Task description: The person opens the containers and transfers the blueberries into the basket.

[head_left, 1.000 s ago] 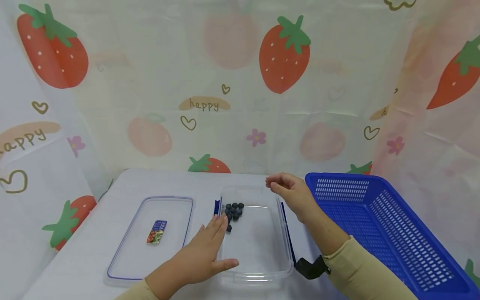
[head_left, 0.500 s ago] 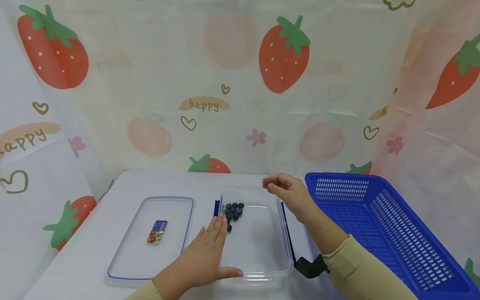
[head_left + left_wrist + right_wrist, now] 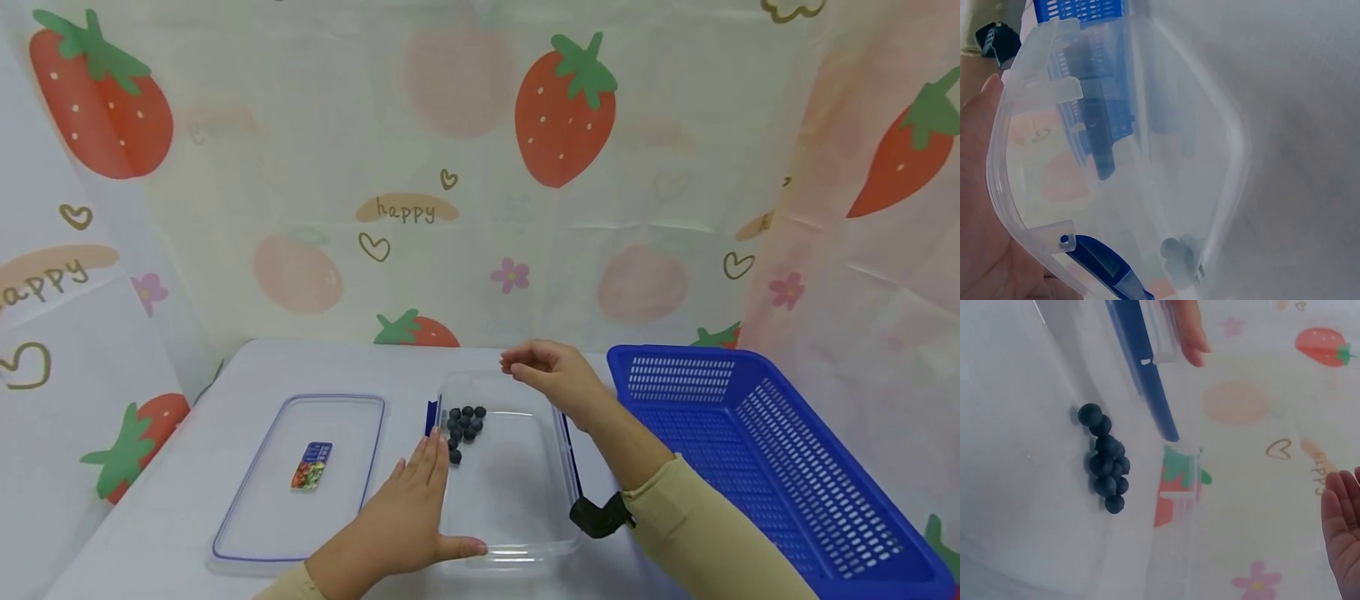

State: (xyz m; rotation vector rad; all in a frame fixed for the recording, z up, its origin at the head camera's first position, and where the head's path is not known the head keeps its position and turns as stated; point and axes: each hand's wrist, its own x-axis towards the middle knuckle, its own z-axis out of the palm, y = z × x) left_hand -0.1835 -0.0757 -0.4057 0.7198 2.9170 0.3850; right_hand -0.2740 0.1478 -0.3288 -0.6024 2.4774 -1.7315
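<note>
My left hand (image 3: 405, 508) lies along the left side of a clear plastic food container (image 3: 517, 508), fingers straight and thumb spread to the near rim. Its palm (image 3: 985, 206) is right at the rim in the left wrist view, next to a blue side latch (image 3: 1100, 259). Inside the container, a cluster of blueberries (image 3: 467, 422) sits by the left wall; the right wrist view shows the same dark berries (image 3: 1107, 456). Over the far right part of the container hovers my right hand (image 3: 555, 375), loosely bent, with nothing visible in the fingers (image 3: 1342, 519).
Left of the container lies its clear lid (image 3: 251, 517) with a blue seal and a colourful label (image 3: 311, 465). A large blue slotted basket (image 3: 681, 380) stands on the right. A black device (image 3: 600, 515) hangs at the right sleeve. Strawberry-print cloth (image 3: 450, 275) closes off the back.
My right hand has drifted left, further over the container. The left hand slid slightly right and nearer, its thumb settling at the near rim. The berries stay in place.
</note>
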